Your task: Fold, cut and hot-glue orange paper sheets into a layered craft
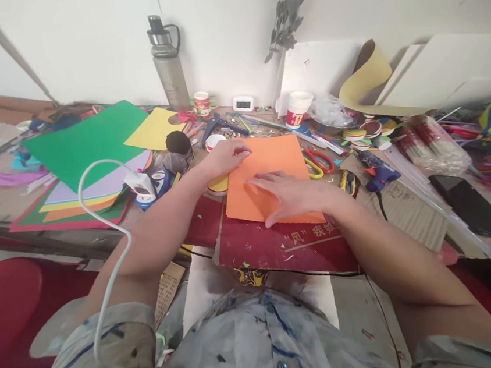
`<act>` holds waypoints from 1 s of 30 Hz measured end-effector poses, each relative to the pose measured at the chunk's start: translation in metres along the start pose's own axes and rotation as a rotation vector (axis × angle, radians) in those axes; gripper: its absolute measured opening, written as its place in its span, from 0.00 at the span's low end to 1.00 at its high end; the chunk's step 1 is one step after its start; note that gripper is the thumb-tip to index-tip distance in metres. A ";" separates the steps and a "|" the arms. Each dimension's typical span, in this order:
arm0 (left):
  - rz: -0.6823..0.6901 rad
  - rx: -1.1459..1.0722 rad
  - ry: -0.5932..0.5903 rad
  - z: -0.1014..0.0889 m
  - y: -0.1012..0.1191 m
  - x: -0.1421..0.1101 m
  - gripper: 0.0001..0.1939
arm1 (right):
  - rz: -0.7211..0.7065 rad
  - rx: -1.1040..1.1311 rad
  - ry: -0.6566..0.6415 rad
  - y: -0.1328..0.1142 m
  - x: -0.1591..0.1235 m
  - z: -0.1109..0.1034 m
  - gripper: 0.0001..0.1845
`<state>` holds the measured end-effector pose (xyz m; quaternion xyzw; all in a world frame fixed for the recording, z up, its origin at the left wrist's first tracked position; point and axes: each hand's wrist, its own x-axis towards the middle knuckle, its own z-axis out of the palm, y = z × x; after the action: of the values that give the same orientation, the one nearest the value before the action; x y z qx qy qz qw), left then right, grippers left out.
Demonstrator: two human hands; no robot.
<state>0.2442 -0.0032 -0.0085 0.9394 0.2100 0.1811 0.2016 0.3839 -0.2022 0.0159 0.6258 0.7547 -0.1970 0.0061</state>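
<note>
A sheet of orange paper (269,157) lies on a dark red board (252,245) at the table's front edge. A second edge shows at its lower left, so it may be folded or doubled. My left hand (226,158) is over the paper's upper left corner, its fingers bent and closed on it. Across the middle of the sheet rests my right hand (290,194), fingers spread and thumb apart. Just right of the paper are scissors (322,161) with red and yellow handles, partly covered. A paper cup (213,142) stands behind my left hand.
Green paper (87,139) and other coloured sheets lie at the left. A grey bottle (169,69), a small clock (243,103) and stacked paper cups (298,108) stand along the wall. Farther right are a black phone (473,204) and clear sticks (450,215). A white cable (108,292) crosses my left arm.
</note>
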 end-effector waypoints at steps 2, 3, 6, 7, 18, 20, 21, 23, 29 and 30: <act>0.045 0.025 -0.031 0.000 0.000 -0.001 0.15 | -0.009 -0.023 0.014 0.002 -0.004 0.007 0.59; 0.072 0.040 -0.053 0.001 0.000 -0.001 0.15 | -0.021 -0.028 0.029 0.003 -0.006 0.010 0.57; 0.137 0.082 -0.113 0.004 0.003 -0.001 0.15 | -0.085 -0.033 0.077 0.005 -0.012 0.014 0.48; 0.147 0.094 -0.120 0.005 0.004 -0.001 0.15 | -0.112 -0.037 0.091 0.005 -0.014 0.013 0.44; 0.081 -0.073 0.071 0.010 -0.006 0.001 0.12 | -0.002 0.076 0.425 -0.003 -0.017 0.001 0.08; 0.058 -0.191 0.104 0.010 -0.003 -0.001 0.17 | 0.104 0.046 0.618 0.002 -0.015 0.001 0.09; 0.043 -0.267 0.127 0.009 -0.001 -0.002 0.22 | 0.149 0.015 0.718 0.005 -0.013 0.001 0.10; 0.033 -0.442 0.156 0.007 0.005 -0.006 0.32 | 0.215 -0.055 0.869 0.012 -0.012 0.000 0.11; 0.119 -0.658 -0.065 -0.001 0.004 -0.009 0.36 | 0.215 -0.110 0.974 0.025 -0.009 -0.003 0.14; 0.097 -0.611 -0.090 -0.001 0.001 -0.008 0.35 | 0.182 -0.104 0.993 0.026 -0.009 -0.003 0.14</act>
<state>0.2372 -0.0078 -0.0094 0.8515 0.0916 0.2033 0.4747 0.4113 -0.2063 0.0134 0.7061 0.6178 0.1635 -0.3049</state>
